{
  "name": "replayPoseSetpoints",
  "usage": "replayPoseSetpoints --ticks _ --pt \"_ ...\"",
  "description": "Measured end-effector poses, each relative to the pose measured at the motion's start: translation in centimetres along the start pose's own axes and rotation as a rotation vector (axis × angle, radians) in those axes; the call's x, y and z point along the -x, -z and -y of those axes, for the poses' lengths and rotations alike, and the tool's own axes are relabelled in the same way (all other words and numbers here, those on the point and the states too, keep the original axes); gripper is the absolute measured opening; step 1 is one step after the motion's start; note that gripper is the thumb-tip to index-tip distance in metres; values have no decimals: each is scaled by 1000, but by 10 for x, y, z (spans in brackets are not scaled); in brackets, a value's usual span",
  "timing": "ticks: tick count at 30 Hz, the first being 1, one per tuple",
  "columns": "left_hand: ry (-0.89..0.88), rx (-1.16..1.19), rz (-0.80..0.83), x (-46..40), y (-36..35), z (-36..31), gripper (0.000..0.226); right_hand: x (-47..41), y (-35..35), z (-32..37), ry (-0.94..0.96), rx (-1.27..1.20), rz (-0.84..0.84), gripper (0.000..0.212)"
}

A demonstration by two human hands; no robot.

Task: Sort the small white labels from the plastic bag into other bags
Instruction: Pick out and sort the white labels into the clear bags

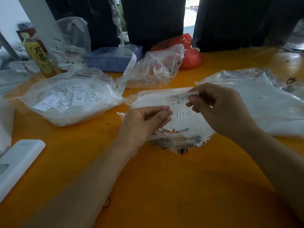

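Held label: a small white label (178, 98) printed with fine text and a letter L, pinched at its right end between the thumb and fingertips of the right hand (218, 109), raised just above the middle bag.
Middle bag: a clear plastic bag (189, 139) lying on the table straight ahead, between the two hands, with more white labels (181, 122) loose inside and black print along its near edge.
Left hand: the left hand (144, 124) rests on the left side of the middle bag, fingers curled inward with thumb against fingertips; whether anything is pinched there cannot be told.
Left bag: a second clear bag (69, 96) sits well to the left, full of white labels; XXL, S and M can be read through the plastic.
Right bag: a large clear bag (256, 102) lies on the right, its contents a blurred white mass.
Far bag: another crumpled clear bag (156, 66) stands behind the middle bag, with a long strip of labels (130, 69) trailing down beside it.
Table: an orange table (148, 186) carries everything.
Back row: a blue plastic tray (111, 60), a red plastic bag (189, 55) and a bottle of yellowish drink (39, 58) with Chinese characters on it.
Near left: a white flat box-like object (18, 163) lies at the table's edge.
Background: dark fabric (153, 18) hangs behind the table.
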State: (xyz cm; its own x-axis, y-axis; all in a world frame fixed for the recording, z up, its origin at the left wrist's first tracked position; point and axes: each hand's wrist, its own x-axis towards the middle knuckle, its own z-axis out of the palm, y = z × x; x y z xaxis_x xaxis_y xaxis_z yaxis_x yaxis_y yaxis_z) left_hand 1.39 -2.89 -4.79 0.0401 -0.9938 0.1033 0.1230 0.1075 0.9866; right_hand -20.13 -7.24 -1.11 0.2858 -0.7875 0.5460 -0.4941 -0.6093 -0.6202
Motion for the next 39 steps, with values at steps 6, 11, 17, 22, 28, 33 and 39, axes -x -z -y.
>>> replayPoseSetpoints --ticks 6,11,17,22,28,33,39 --pt "-20 -58 -1 1 0 -2 31 0 0 -5 88 118 15 12" --pt "-45 -201 -32 2 0 -1 16 -3 2 -10 101 185 109 14" --pt "-70 -307 -24 3 0 -2 16 -4 4 -11 107 189 207 14" --pt "-49 -330 -18 3 -3 -1 15 2 -11 -10 15 68 180 26" --pt "17 -154 -71 3 -4 -5 15 5 -26 -3 -104 -79 -1 9" --pt "57 -90 -114 3 -4 -5 23 12 -32 4 -88 -76 120 21" --pt "41 -123 -93 -1 0 -3 29 9 -31 -5 -147 -141 31 17"
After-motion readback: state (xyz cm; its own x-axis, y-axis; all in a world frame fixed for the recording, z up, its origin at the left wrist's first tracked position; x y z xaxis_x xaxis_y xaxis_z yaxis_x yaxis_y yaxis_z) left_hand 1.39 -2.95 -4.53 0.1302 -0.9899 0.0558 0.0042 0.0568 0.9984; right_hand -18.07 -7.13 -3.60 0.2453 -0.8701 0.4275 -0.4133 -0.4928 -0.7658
